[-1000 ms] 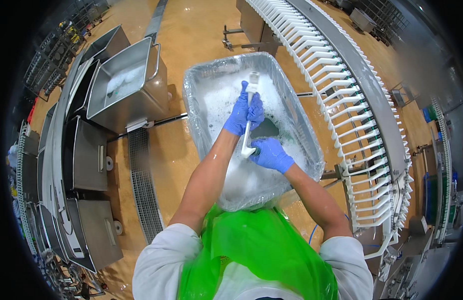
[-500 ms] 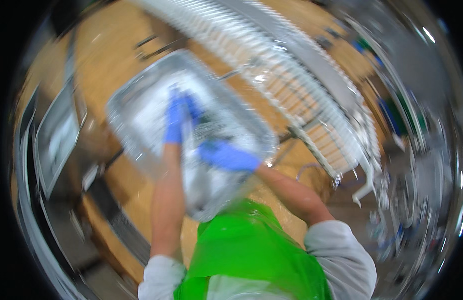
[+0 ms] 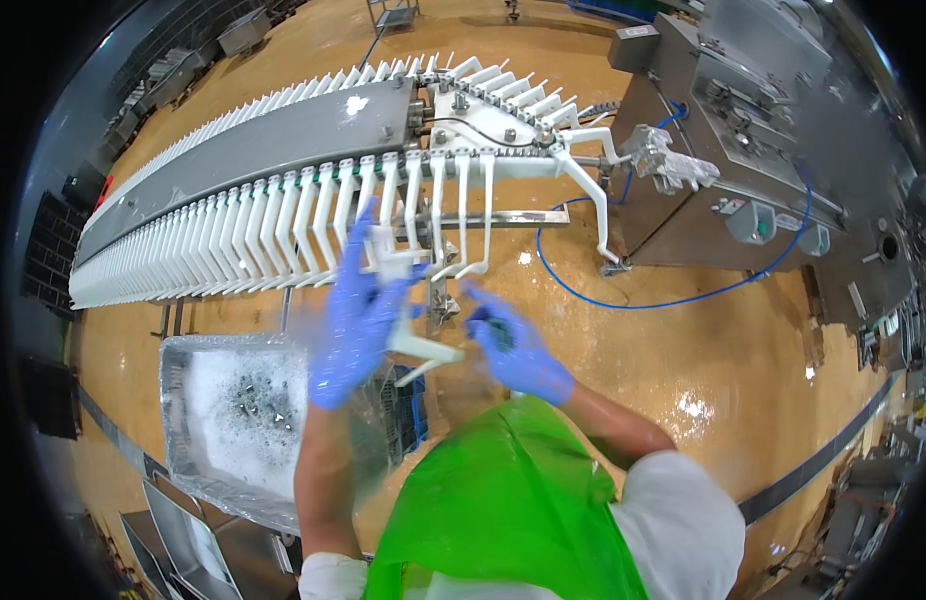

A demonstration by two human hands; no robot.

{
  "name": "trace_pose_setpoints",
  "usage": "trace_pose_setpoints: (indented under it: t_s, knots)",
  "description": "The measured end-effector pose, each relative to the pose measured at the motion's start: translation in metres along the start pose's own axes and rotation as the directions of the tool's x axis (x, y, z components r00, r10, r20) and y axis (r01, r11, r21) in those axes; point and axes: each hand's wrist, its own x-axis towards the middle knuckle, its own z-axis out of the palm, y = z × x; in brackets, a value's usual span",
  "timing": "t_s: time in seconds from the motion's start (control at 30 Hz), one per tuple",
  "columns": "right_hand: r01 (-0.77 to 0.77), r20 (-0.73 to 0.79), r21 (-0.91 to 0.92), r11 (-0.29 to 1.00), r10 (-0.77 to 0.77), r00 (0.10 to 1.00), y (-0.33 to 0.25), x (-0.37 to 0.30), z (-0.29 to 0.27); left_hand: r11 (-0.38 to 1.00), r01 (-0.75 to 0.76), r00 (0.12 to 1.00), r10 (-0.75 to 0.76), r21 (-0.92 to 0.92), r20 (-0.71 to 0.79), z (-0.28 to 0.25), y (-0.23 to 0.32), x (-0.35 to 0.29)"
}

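- On the left stood a grey tub (image 3: 171,405) lined with crinkled clear film, its white suds (image 3: 215,410) broken by a dark, speckled patch.
- Behind it ran the long rack (image 3: 313,120), smooth dull metal on top, edged with closely set, bent white arms (image 3: 248,235); a stretch of the near edge toward its right end looked bare.
- The left hand (image 3: 353,325), blue-gloved, had its fingers spread, the loose white arm (image 3: 425,347) lodged between thumb and fingers, off the rack and outside the tub. Work on that piece seemed unfinished; how many others were done I couldn't tell.
- The right hand (image 3: 521,345) was curled around a dark green lump (image 3: 500,334), apart from the loose piece, its texture too blurred to judge.
- Farther right, a thin blue hose (image 3: 623,303) looped over the wet tan floor (image 3: 673,350) near a boxy steel machine (image 3: 673,225).
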Motion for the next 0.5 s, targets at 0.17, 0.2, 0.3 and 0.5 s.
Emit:
trace_pose_setpoints:
  t_s: [0.17,0.2,0.3,0.5]
  knots:
    - [-0.031,-0.084,-0.465,0.885,-0.009,0.996,-0.031,0.008,-0.079,0.945,0.151,0.966,-0.204,0.289,0.161,0.126,-0.051,0.061]
    - [-0.113,-0.112,-0.522,0.846,0.063,0.992,-0.025,0.017,-0.086,0.971,0.179,0.957,-0.209,0.158,0.201,0.133,-0.058,0.066]
    - [-0.035,-0.098,-0.552,0.833,-0.023,0.995,-0.005,0.040,-0.119,0.947,0.286,0.930,-0.236,-0.150,0.281,0.152,-0.068,0.091]
    - [-0.078,-0.073,-0.547,0.834,0.045,0.996,0.000,0.082,-0.137,0.849,0.384,0.916,-0.303,-0.363,0.261,0.154,-0.074,0.117]
